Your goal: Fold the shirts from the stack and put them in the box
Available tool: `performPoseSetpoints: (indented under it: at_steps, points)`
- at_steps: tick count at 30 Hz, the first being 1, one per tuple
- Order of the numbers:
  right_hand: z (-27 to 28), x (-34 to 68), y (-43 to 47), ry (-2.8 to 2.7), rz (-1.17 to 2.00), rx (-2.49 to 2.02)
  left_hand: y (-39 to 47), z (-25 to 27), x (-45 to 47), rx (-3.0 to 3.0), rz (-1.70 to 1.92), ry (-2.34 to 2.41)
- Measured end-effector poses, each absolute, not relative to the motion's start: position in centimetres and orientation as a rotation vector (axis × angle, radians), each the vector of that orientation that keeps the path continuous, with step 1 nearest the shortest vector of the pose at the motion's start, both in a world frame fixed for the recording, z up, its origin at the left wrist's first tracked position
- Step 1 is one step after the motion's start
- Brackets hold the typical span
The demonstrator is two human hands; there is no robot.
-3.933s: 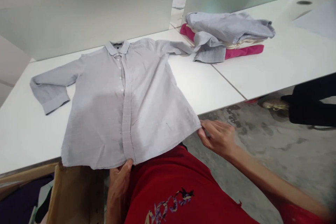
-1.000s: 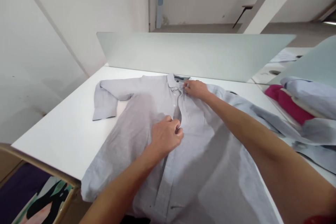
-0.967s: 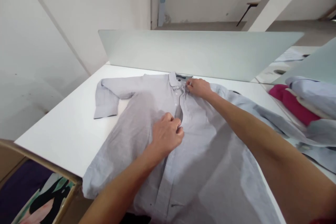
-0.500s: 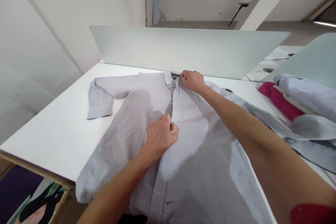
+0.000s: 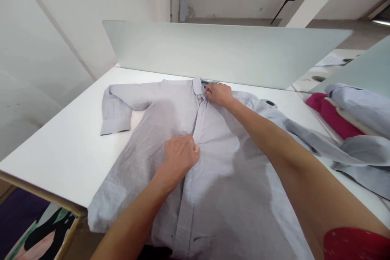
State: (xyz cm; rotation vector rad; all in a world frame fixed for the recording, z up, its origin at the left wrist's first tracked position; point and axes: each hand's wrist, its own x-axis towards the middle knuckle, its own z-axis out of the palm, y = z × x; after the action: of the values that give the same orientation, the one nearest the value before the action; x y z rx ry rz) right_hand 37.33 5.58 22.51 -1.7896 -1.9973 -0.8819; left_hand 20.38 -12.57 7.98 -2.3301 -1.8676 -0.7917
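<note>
A light grey button-up shirt (image 5: 231, 187) lies front side up across the white table (image 5: 70, 130), its collar toward the far edge and its hem overhanging the near one. My left hand (image 5: 182, 152) is closed on the front opening at mid-chest, pinching the placket edge; its fingertips are partly hidden. Up at the collar, my right hand (image 5: 219, 93) is closed on the cloth beside the neck opening. One sleeve stretches left with its cuff bent toward me; the other runs right, partly behind my right forearm.
A frosted divider panel (image 5: 213, 53) stands along the table's far edge. Folded clothes, among them a magenta garment (image 5: 335, 118), are stacked at the right. Below the table's left corner is an open box (image 5: 67, 235) with patterned and purple cloth.
My left hand has shifted slightly left with the placket edge. My right hand remains at the collar, which has turned a little. The camera view has tilted slightly.
</note>
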Motion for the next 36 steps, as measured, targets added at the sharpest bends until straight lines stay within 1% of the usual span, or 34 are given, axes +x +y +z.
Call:
performPoseSetpoints:
  at_steps: [8, 17, 22, 26, 32, 36]
  points:
    - [22.1, 37.0, 4.4, -2.018, -0.942, -1.654, -12.1, 7.3, 20.3, -2.307, -0.844, -1.804]
    - [21.8, 34.7, 4.3, -2.247, -0.861, -1.621, -11.8, 7.2, 20.6, -2.283, -0.867, -1.763]
    - [21.5, 35.5, 3.3, -2.146, -0.820, -1.574, -11.7, 7.5, 19.9, -2.272, -0.901, -1.765]
    - [21.2, 37.1, 0.2, -2.113, -0.781, -1.496, -11.7, 7.8, 19.1, -2.192, -1.009, -1.760]
    - [17.9, 39.9, -6.7, -2.267, -0.725, -1.425, -11.0, 8.3, 18.3, -2.138, -1.126, -1.779]
    - [13.3, 41.4, -10.8, -2.535, -0.610, -1.121, -10.2, 8.2, 18.5, -2.196, -1.209, -1.730]
